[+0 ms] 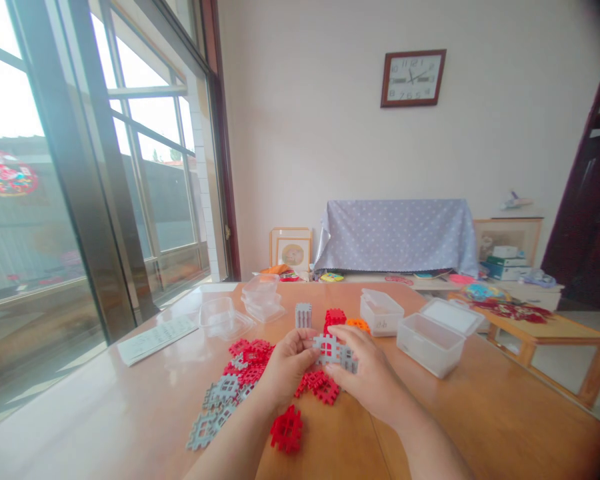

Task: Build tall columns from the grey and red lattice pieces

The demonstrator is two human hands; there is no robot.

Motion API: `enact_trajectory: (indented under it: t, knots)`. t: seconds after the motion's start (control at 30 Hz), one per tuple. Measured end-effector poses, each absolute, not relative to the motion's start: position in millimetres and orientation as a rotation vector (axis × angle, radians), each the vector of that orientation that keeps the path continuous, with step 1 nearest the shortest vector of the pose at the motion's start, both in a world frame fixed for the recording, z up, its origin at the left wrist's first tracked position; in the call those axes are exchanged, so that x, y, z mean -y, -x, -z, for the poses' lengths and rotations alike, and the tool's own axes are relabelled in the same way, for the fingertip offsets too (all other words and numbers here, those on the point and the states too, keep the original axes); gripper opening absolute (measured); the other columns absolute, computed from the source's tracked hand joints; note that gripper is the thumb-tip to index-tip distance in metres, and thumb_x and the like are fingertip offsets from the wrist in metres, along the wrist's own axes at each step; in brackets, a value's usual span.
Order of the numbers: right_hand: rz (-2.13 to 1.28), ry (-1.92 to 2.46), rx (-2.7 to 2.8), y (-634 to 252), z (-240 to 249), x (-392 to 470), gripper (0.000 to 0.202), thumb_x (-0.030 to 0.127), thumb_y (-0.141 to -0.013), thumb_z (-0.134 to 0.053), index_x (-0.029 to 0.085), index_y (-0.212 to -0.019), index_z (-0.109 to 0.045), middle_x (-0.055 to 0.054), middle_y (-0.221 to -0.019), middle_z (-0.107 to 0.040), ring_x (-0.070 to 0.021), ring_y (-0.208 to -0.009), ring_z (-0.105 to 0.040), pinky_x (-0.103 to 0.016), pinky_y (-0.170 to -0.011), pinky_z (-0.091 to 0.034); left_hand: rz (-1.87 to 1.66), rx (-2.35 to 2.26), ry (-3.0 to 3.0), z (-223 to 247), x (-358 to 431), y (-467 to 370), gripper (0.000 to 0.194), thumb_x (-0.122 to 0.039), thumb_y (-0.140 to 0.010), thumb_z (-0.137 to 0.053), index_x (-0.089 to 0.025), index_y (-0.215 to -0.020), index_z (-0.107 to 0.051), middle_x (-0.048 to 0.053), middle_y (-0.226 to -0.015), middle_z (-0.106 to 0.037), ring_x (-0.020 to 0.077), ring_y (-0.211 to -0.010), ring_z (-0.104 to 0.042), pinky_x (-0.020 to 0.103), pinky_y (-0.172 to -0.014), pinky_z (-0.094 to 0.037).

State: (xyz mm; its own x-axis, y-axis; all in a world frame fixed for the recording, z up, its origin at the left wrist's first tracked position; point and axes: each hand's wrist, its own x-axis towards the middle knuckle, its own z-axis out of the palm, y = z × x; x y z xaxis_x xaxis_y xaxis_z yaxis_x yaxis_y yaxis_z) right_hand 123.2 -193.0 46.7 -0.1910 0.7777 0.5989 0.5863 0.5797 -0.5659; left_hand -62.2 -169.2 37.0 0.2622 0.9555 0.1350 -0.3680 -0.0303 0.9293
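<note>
Grey notched pieces (326, 349) are held by both hands above the table (510, 407).

At their left end the pieces are pinched between thumb and fingers of the left hand (291, 360); from the other end they are gripped, top and bottom, by thumb and fingers of the right hand (367, 360). Whether they are joined cannot be told. Below, red pieces (253, 357) are strewn, with loose grey pieces (203, 430) spread toward the table's left edge. Beyond the hands, toward the far edge, a grey stack (304, 315), a red stack (335, 319) and orange pieces (359, 325) are set. A printed sheet (157, 340) is laid along the left edge; an open box (430, 343) is placed near the right edge.
</note>
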Motion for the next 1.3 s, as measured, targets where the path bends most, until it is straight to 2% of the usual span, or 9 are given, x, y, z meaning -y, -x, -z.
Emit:
enact_trajectory:
  t: [0.17,0.33,0.43,0.6,0.77,1.03,1.17,1.3]
  knots:
    - [-0.222,1.119,1.924,-122.2,-47.8,193.1,0.056,0.02,-0.077,-0.066,0.029,-0.132,-0.058,-0.004,-0.132,-0.062,-0.0251,-0.125,-0.053,-0.043,-0.109,-0.043,-1.17,-0.694,-1.1,-38.6,169.9,63.7,0.043,-0.03,-0.074,-0.083,-0.016,-0.107,-0.059,0.006,-0.094,-0.069,0.0154,-0.08,-0.067,0.027,-0.074,-0.053]
    - [-0.344,1.136,1.893,-130.6,-44.5,188.3,0.052,0.02,-0.076,-0.065,0.029,-0.127,-0.059,-0.005,-0.128,-0.063,-0.0242,-0.12,-0.057,-0.041,-0.104,-0.046,-1.109,-0.688,-1.133,-40.8,173.9,63.0,0.042,-0.032,-0.078,-0.08,-0.017,-0.111,-0.059,0.007,-0.098,-0.069,0.0149,-0.084,-0.067,0.028,-0.078,-0.053]
    - [-0.431,1.18,1.808,-146.5,-36.9,178.9,0.056,0.023,-0.075,-0.065,0.028,-0.131,-0.057,-0.006,-0.129,-0.061,-0.0245,-0.12,-0.058,-0.041,-0.102,-0.047,-1.105,-0.744,-1.165,-40.0,172.7,64.5,0.045,-0.036,-0.078,-0.08,-0.019,-0.114,-0.059,0.007,-0.101,-0.069,0.0157,-0.085,-0.068,0.029,-0.08,-0.053]
    - [-0.562,1.24,1.702,-171.1,-23.8,164.1,0.069,0.023,-0.073,-0.067,0.026,-0.139,-0.052,-0.008,-0.127,-0.063,-0.0244,-0.117,-0.061,-0.043,-0.102,-0.047,-1.152,-0.891,-1.21,-34.3,161.6,73.3,0.04,-0.04,-0.076,-0.079,-0.017,-0.104,-0.062,0.006,-0.098,-0.069,0.017,-0.086,-0.068,0.029,-0.08,-0.051]
    - [-0.625,1.258,1.675,-174.6,-17.0,159.6,0.07,0.022,-0.072,-0.068,0.024,-0.14,-0.052,-0.009,-0.126,-0.065,-0.0245,-0.114,-0.063,-0.044,-0.1,-0.048,-1.157,-0.966,-1.229,-31.1,154.9,78.5,0.036,-0.041,-0.074,-0.079,-0.017,-0.096,-0.063,0.003,-0.089,-0.069,0.0152,-0.081,-0.066,0.027,-0.075,-0.048]
    - [-0.663,1.243,1.705,-175.0,-19.1,162.8,0.073,0.024,-0.074,-0.069,0.025,-0.144,-0.048,-0.011,-0.136,-0.061,-0.0264,-0.127,-0.057,-0.046,-0.105,-0.044,-1.149,-0.972,-1.252,-28.1,152.2,78.3,0.035,-0.041,-0.072,-0.078,-0.016,-0.091,-0.062,0.002,-0.083,-0.067,0.0139,-0.077,-0.064,0.026,-0.073,-0.046]
    - [-0.59,1.275,1.668,-174.1,-24.9,163.3,0.063,0.028,-0.078,-0.065,0.025,-0.14,-0.052,-0.01,-0.133,-0.063,-0.0263,-0.125,-0.058,-0.047,-0.104,-0.044,-1.164,-1.026,-1.253,-26.8,145.3,85.5,0.037,-0.043,-0.072,-0.077,-0.016,-0.093,-0.063,0.003,-0.082,-0.068,0.0153,-0.076,-0.064,0.027,-0.073,-0.047]
    - [-0.458,1.237,1.613,-163.3,-30.7,164.7,0.047,0.034,-0.084,-0.061,0.023,-0.129,-0.06,-0.01,-0.123,-0.068,-0.0257,-0.118,-0.062,-0.043,-0.098,-0.048,-1.248,-1.137,-1.325,-23.5,134.1,103.3,0.035,-0.041,-0.072,-0.074,-0.016,-0.094,-0.064,0.001,-0.078,-0.067,0.0139,-0.068,-0.061,0.025,-0.065,-0.044]
